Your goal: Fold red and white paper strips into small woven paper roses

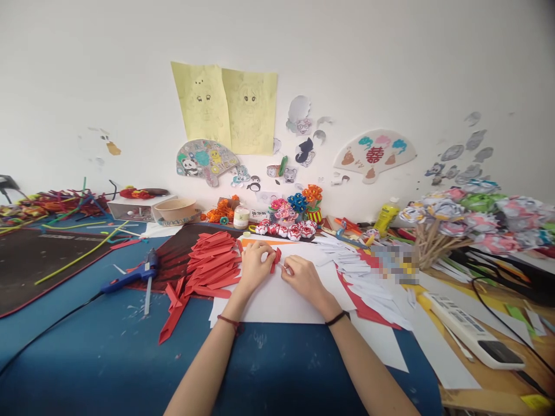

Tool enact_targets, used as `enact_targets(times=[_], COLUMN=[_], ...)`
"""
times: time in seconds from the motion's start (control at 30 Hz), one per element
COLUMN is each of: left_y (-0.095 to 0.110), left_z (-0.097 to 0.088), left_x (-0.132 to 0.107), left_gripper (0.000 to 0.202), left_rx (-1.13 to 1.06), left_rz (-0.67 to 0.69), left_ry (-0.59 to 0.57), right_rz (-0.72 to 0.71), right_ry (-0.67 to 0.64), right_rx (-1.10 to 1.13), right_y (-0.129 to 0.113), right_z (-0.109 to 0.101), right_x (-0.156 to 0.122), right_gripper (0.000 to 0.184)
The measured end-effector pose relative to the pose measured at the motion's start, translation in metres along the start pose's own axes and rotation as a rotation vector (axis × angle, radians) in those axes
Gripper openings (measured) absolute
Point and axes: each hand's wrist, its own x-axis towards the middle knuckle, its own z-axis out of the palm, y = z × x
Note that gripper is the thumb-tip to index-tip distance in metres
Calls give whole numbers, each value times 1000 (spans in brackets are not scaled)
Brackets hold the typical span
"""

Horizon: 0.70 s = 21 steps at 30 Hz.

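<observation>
My left hand (256,264) pinches a small folded red paper piece (276,261) between thumb and fingertips, above white paper sheets (277,303). Close on its right, my right hand (301,277) is closed in a pinch beside the red piece. What sits between its fingertips is too small to make out. Beside my left hand lies a heap of folded red paper strips (212,260). To the right of my right hand are many white paper strips (364,274), spread partly over red paper (362,303).
A blue glue gun (130,276) with its cord lies at left. Red-and-white paper flowers (295,231) sit behind my hands, near a bowl (176,211) and a yellow bottle (385,215). Paper flower bunches (455,214) and a white power strip (472,332) are at right.
</observation>
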Motion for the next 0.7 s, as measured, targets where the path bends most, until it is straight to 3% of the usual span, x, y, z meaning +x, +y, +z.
enact_targets(times=[0.27, 0.4, 0.5, 0.7], left_y=[-22, -16, -12, -7], left_z=[4, 8, 6, 3], left_x=[-4, -9, -9, -7], left_gripper=[55, 46, 38, 35], left_rx=[-58, -28, 3, 45], left_rz=[53, 75, 74, 53], left_ry=[-191, -242, -245, -247], right_rz=[42, 191, 221, 259], right_ry=[-127, -37, 40, -78], right_rx=[3, 96, 270, 542], right_y=[19, 24, 25, 26], right_z=[-12, -11, -8, 5], right_x=[-3, -1, 2, 2], right_gripper=[13, 21, 34, 45])
